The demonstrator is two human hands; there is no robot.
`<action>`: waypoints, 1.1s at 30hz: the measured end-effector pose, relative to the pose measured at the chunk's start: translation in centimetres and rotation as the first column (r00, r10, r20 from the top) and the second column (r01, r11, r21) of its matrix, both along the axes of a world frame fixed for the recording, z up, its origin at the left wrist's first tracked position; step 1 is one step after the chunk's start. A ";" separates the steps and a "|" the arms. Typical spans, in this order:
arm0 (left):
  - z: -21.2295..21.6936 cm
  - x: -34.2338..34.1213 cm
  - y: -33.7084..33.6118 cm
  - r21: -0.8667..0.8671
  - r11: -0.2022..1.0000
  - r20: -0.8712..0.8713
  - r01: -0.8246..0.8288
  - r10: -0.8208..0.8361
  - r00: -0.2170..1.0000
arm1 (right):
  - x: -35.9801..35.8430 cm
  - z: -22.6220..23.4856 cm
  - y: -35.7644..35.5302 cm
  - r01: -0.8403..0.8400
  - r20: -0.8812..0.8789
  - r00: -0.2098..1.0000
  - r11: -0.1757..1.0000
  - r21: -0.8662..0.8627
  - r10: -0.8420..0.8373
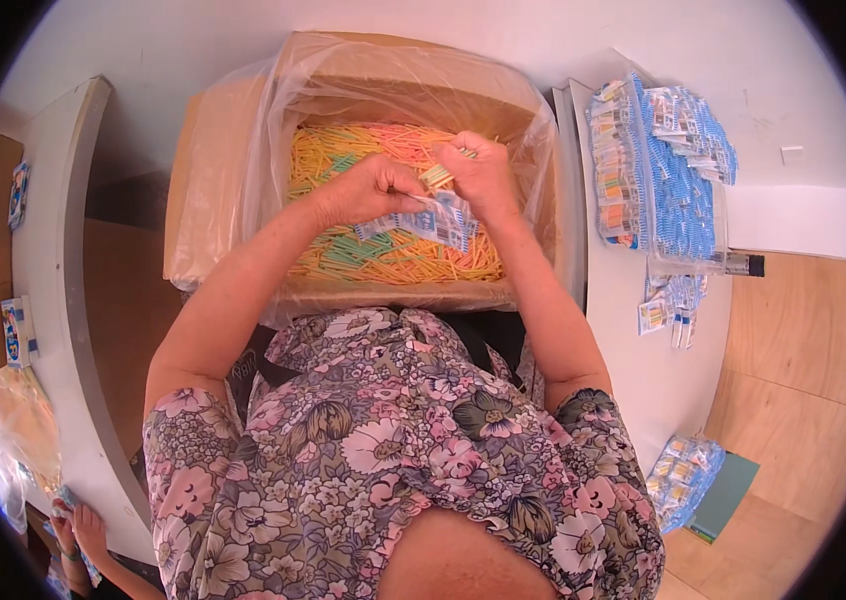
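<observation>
My left hand (371, 190) pinches the edge of a small clear plastic packet (448, 225) with blue and white print. In my right hand (486, 180) is a small bundle of thin pale sticks (437, 177), gripped in closed fingers just above the packet's mouth. Both hands are over an open cardboard box (223, 190) lined with clear plastic film. Loose thin sticks (353, 250) in yellow, pink, orange and green fill the box beneath them. The fingertips of my right hand are partly hidden.
On the right, a clear bin (655, 190) is heaped with blue-and-white packets, and several loose packets (678, 300) lie below it. A bagged bundle of packets (685, 480) lies lower right beside a green board (728, 495). Another person's hands (78, 530) show at lower left.
</observation>
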State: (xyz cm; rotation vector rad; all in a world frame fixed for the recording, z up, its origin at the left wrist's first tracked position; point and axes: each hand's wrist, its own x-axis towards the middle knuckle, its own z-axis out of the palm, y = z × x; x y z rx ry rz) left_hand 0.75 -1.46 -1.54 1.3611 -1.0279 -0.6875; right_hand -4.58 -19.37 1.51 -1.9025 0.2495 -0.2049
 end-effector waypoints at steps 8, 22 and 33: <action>1.0 0.5 0.7 0.204 0.974 -0.103 0.103 -0.083 0.991 | -2.6 -1.5 -4.3 -0.454 -0.350 0.858 0.874 -0.172 0.376; 2.1 0.3 1.0 0.167 0.970 -0.419 -0.179 0.234 0.877 | -4.5 1.2 -4.6 -0.342 -0.265 0.916 0.933 -0.117 0.302; 2.5 0.7 1.0 0.027 0.936 -0.395 -0.351 0.332 0.856 | -1.2 7.8 -1.2 -0.187 -0.171 0.939 0.860 0.475 0.299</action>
